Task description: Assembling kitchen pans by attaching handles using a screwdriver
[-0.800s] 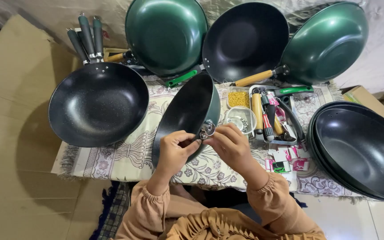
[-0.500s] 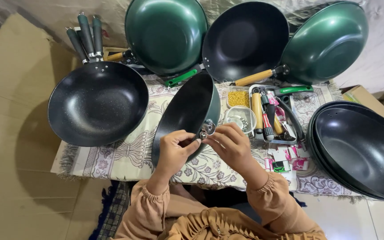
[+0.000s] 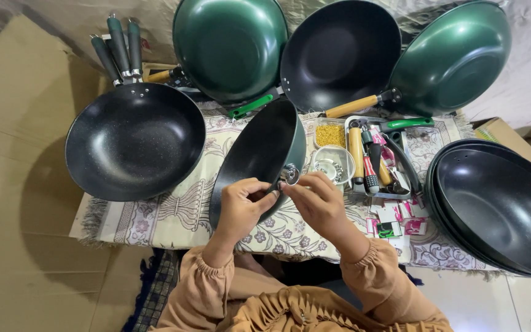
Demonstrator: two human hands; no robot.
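A bench [image 3: 173, 215] draped in a patterned floral cloth [image 3: 155, 221] carries a spread of cookware, seen from above the seated worker. At far centre three large pans lean against the backdrop: a green wok [image 3: 228, 46], a black-lined pan [image 3: 339, 52] and a second green wok [image 3: 453, 58] with a tan handle. To the left lies a finished black speckled pan [image 3: 135, 140] with dark green handles [image 3: 118, 49] bunched beyond it; at the right edge sits a stack of black pans [image 3: 499, 209]. Near centre, tilted on its rim, stands the handleless green-and-black pan [image 3: 259, 157] being worked on. The left hand [image 3: 244, 206] grips the pan's near rim, fingers curled and pressed on the edge, while the right hand [image 3: 318, 200] has its fingers pinched at a small shiny metal fitting [image 3: 289, 174] on the pan's outer wall; whether they clasp the fitting itself or something smaller cannot be told. Just right of the pan sit a small clear bowl of metal hardware [image 3: 333, 165], a tray of yellow pieces [image 3: 330, 135] and a white tray of tools and handles [image 3: 376, 154], with pink-and-green packets [image 3: 394, 218] nearer the worker.
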